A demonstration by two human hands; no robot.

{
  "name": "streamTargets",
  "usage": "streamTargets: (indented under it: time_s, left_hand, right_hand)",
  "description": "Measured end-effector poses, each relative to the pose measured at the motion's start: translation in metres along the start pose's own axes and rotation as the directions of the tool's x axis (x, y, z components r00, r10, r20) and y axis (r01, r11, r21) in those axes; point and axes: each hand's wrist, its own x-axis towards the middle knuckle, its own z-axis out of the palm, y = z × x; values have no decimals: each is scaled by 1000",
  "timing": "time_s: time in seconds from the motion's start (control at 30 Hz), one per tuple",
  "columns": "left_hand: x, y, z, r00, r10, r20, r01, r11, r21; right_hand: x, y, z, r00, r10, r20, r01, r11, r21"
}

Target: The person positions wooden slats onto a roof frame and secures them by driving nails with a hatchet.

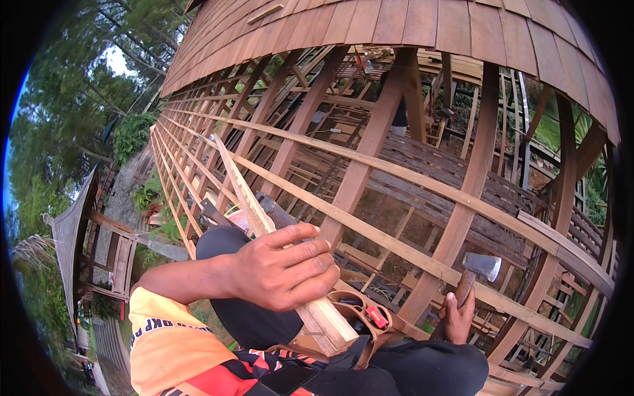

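My left hand [284, 267] is closed around a long, rough-edged strip of wood [243, 188] held slantwise over my lap. Its tapered end points up and away, and a bent nail lies or sticks at the near, blunt end. Lower right, my right hand [457, 318] grips the wooden handle of a hatchet [482, 266], its grey metal head raised beside a roof batten [409, 257]. Between my legs sits a leather tool pouch [350, 307] with a red item [377, 317] in it.
Sloping rafters [370, 148] carry rows of thin battens, with wide gaps down to timber and ground far below. Wooden shingles [396, 23] cover the upper roof. A person's legs [400, 119] show beneath the frame. At left stand trees and a grey-roofed hut [69, 237].
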Motion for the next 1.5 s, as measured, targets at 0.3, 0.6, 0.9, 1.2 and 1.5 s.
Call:
streamTargets:
  time_s: [0.3,0.6,0.9,1.2,1.5]
  left_hand:
    - [0,-3,3,1000,16,-18,-16,1000,-4]
    - [9,-7,20,997,25,76,-13,987,-158]
    - [127,37,210,944,27,330,175,804,-569]
    - [149,132,303,956,37,292,156,779,-607]
    - [132,140,314,971,78,226,85,770,-633]
  right_hand:
    - [2,3,1,1000,-16,12,16,1000,-9]
    - [0,-2,4,1000,-25,-15,24,999,-35]
    - [19,14,25,945,-233,-230,309,866,392]
    - [-20,2,-67,840,-223,-496,376,896,234]
    - [-23,1,-63,886,-70,-458,85,996,14]
